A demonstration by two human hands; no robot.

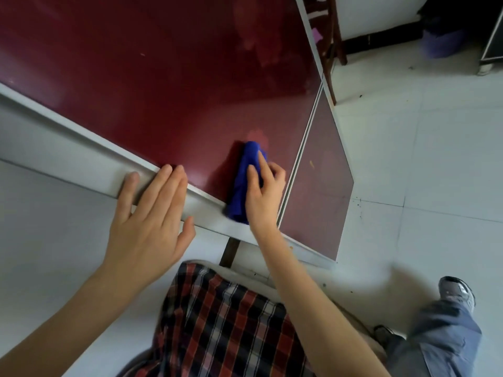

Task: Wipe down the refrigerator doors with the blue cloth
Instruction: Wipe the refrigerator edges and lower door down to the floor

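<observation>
The blue cloth (243, 180), bunched into a roll, lies against the dark red refrigerator door (163, 77) just right of the frame's centre. The right hand (265, 194) presses it there, grip curled round it. The left hand (151, 213), grip open with fingers straight, rests flat on the door's pale edge (81, 156) at centre left.

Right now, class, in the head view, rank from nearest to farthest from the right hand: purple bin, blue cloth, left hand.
1. blue cloth: gripped by the right hand, on the red door.
2. left hand: on the door's pale edge.
3. purple bin: far across the floor.
</observation>
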